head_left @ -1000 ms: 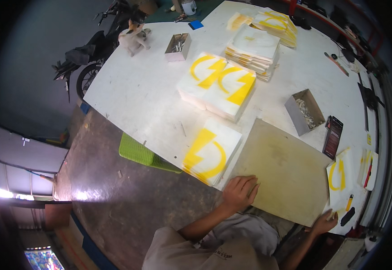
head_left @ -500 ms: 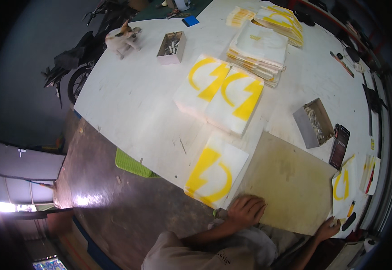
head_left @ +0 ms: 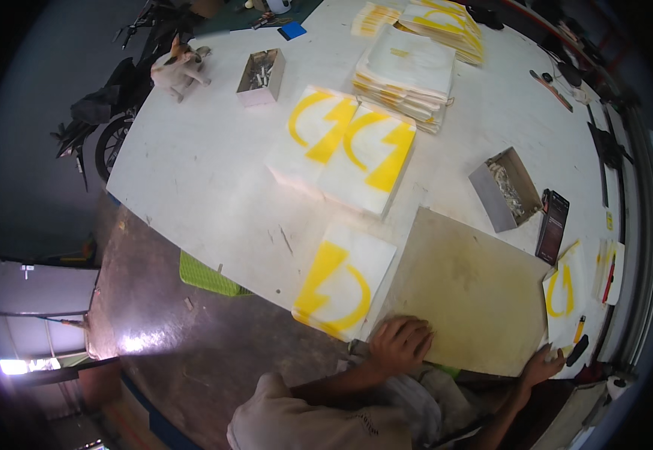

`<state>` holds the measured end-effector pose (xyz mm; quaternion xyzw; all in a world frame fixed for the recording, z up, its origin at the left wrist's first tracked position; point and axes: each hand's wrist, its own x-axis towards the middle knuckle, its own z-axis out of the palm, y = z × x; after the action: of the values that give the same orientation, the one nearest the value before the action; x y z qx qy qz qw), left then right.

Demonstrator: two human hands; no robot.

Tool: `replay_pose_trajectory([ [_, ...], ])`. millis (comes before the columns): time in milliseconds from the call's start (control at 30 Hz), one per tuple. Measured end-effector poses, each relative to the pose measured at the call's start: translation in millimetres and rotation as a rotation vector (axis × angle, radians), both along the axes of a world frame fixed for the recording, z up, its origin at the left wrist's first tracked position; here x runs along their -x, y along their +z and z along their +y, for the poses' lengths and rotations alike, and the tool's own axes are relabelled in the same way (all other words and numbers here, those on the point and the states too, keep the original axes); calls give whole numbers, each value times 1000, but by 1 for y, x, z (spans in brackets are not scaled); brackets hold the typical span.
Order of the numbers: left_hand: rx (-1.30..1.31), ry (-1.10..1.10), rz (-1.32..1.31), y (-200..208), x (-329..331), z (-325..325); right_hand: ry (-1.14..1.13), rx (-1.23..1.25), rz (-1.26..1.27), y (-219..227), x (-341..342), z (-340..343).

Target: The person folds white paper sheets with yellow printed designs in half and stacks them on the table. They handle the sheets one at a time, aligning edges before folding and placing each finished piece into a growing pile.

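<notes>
My left hand (head_left: 401, 343) rests at the near left corner of a flat tan board (head_left: 476, 292), its fingers bent loosely over it and nothing seen in them. Beside that hand lies a white sheet (head_left: 349, 281) bearing a yellow bolt-and-curve print. At the board's near right corner is my right hand (head_left: 542, 365), thumb and fingers a little apart. Its fingertips are close to a small black object (head_left: 577, 350) and a yellow lighter-like stick (head_left: 580, 328); whether they touch either I cannot tell. A curled printed sheet (head_left: 561, 289) lies just beyond.
Two printed stacks (head_left: 367, 150) stand mid-table, with taller piles (head_left: 405, 64) of sheets behind. An open box (head_left: 505, 191) of small pieces and a phone (head_left: 553, 229) are past the board. Farther left are another box (head_left: 260, 79) and a cat (head_left: 180, 69). A green stool (head_left: 210, 274) sits below the table edge.
The whole view has shifted, so the table's things sit farther left and slightly higher in the picture. Both hands keep nearly the same places at the board's near corners.
</notes>
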<state>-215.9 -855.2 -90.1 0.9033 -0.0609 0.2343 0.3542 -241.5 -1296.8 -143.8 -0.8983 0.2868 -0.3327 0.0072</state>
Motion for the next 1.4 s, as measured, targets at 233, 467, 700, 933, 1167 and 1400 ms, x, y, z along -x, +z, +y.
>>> replay_pose_trajectory([
  [233, 48, -42, -23, -2, 4, -1, -18, -68, -37, 8, -6, 10],
  [467, 48, -9, -110, -3, 3, -7, -82, -168, 39, 8, -5, 6],
  [700, -8, 32, -160, -4, 5, -8, -130, -146, 56, 7, -12, 16],
  [933, -18, 19, -150, -5, 7, -7, -106, -149, 25, 6, -9, 18],
  [1167, -42, -30, -150, -10, 0, -17, -45, -104, -46, -13, 6, -7],
  [1400, -112, -13, -125, -3, 3, -20, -20, -172, -113, 17, -8, 33],
])
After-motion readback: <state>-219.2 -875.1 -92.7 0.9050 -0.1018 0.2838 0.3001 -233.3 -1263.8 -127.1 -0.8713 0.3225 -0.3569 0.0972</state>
